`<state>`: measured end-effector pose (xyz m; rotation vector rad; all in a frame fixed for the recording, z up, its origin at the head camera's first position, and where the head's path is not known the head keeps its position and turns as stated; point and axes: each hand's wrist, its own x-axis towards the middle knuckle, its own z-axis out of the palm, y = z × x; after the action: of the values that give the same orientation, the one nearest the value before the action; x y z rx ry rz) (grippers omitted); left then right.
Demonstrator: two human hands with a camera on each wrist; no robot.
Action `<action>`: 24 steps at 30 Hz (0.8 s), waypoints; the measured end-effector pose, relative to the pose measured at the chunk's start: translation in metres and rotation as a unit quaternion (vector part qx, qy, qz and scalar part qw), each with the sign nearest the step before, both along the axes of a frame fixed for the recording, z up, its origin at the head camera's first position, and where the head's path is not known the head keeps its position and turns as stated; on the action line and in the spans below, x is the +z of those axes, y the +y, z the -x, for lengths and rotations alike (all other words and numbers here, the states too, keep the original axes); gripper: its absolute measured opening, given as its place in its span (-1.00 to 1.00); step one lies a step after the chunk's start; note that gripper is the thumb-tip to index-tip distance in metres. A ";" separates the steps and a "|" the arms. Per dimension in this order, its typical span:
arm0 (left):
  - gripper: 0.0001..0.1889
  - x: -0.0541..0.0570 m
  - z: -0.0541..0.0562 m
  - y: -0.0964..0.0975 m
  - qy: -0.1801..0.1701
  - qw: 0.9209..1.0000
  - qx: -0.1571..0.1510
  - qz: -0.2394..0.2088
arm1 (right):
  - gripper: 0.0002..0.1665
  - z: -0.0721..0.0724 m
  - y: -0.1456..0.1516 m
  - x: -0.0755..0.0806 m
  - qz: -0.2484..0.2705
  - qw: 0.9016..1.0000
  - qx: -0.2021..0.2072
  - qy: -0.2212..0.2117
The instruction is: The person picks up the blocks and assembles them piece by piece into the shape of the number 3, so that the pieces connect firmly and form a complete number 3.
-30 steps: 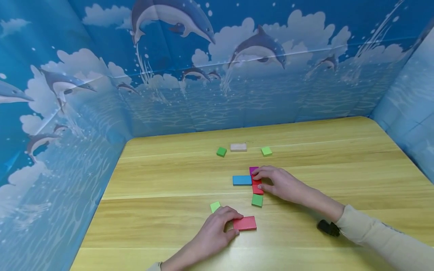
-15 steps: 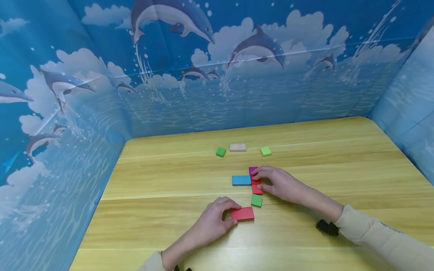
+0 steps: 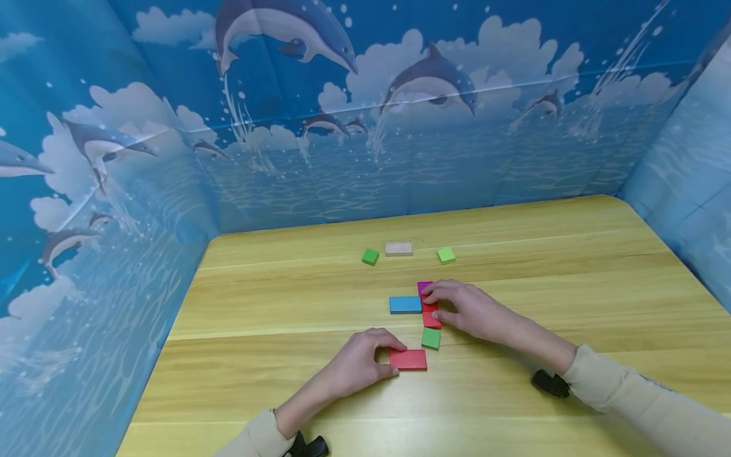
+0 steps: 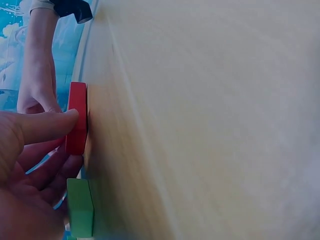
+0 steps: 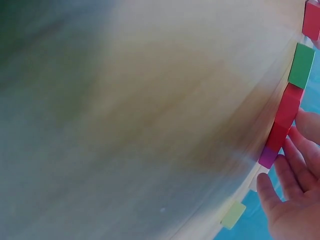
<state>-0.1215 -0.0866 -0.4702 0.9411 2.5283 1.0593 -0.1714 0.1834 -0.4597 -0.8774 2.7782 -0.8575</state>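
My left hand (image 3: 356,362) pinches a red rectangular block (image 3: 412,360) by its left end, thumb on the near side and fingers on the far side. In the left wrist view a green block (image 4: 81,207) stands close by the fingers of that hand; the hand hides it in the head view. My right hand (image 3: 476,309) rests its thumb and fingertips on two red square blocks (image 5: 287,106) in a short column. A magenta block (image 3: 424,287) tops this column and a green square block (image 3: 431,338) sits at its near end. From its left side juts a blue rectangular block (image 3: 405,305).
Farther back on the wooden table (image 3: 274,285) lie a dark green block (image 3: 370,256), a pale greyish block (image 3: 398,249) and a light green block (image 3: 446,255). A dolphin-print cloth (image 3: 320,171) walls off the table's back and sides.
My left hand has moved the red rectangular block away from me, nearer the column's green end. The light green block beside that hand has dropped out of sight. My right hand stays put.
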 end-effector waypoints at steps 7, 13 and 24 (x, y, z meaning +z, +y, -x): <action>-0.66 -0.001 0.001 0.000 0.016 1.000 -0.003 0.002 | -0.65 0.000 0.000 0.000 0.000 1.000 -0.003 0.002; -0.66 -0.003 0.002 -0.001 0.010 1.000 -0.004 0.002 | -0.66 -0.001 -0.001 0.000 -0.003 1.000 -0.007 0.002; -0.67 -0.005 0.005 -0.002 0.016 1.000 0.006 -0.011 | -0.66 0.000 -0.001 0.000 0.003 1.000 -0.007 0.006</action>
<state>-0.1260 -0.0884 -0.4755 0.9575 2.5551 1.0864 -0.1710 0.1822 -0.4598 -0.8693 2.7969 -0.8660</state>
